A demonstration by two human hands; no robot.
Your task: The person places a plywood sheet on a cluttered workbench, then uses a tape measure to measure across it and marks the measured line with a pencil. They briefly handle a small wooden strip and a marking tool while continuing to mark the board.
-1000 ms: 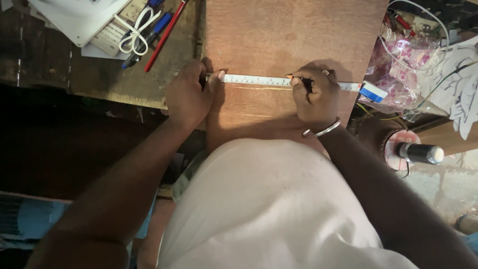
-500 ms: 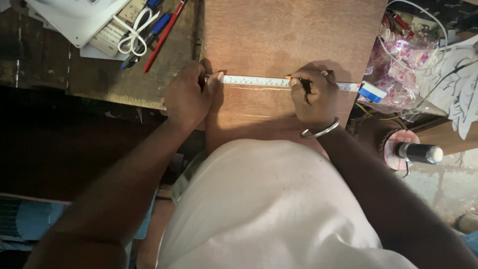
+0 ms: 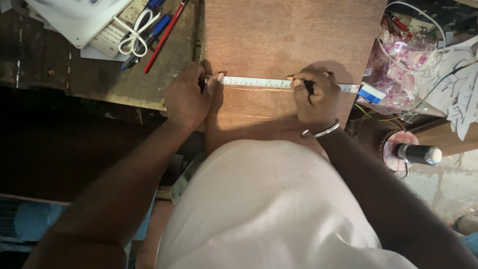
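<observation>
Nothing shifts — left hand (image 3: 188, 99) still pins the tape measure (image 3: 259, 82) on the board (image 3: 294, 35); right hand (image 3: 314, 99) grips its pencil (image 3: 290, 78), marking.

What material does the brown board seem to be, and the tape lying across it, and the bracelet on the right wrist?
The flat reddish-brown board looks like wood or plywood, matte, with faint grain streaks. The white measuring tape, pinned by the left hand and right hand, lies stiff and straight with a slight sheen, possibly painted steel. The thin silver bracelet glints, likely polished metal.
</observation>
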